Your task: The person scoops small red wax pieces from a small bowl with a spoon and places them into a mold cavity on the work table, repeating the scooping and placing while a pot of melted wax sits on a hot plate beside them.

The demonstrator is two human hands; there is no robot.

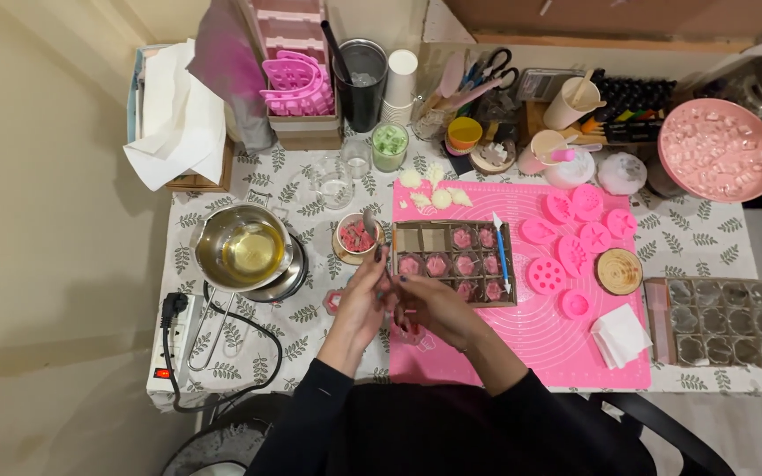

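My left hand (362,304) grips the handle of a metal spoon (372,231). The spoon's bowl points up toward a small cup of pink bits (354,238). My right hand (432,307) meets the left one fingertip to fingertip at the near left corner of a brown divided tray (425,236). Several of the tray's compartments hold pink flower-shaped pieces (463,264). Whether the right fingers pinch anything is hidden. A blue-handled tool (502,253) lies across the tray's right side. The tray rests on a pink mat (531,339).
A metal pot of yellow liquid (242,249) sits on a hot plate at the left, with a power strip (174,339) and cables near the table edge. Pink moulds (575,234), a wooden coaster (619,271), a white napkin (619,335) and a second divided tray (723,322) lie to the right. Jars, cups and a pink bowl (718,150) crowd the back.
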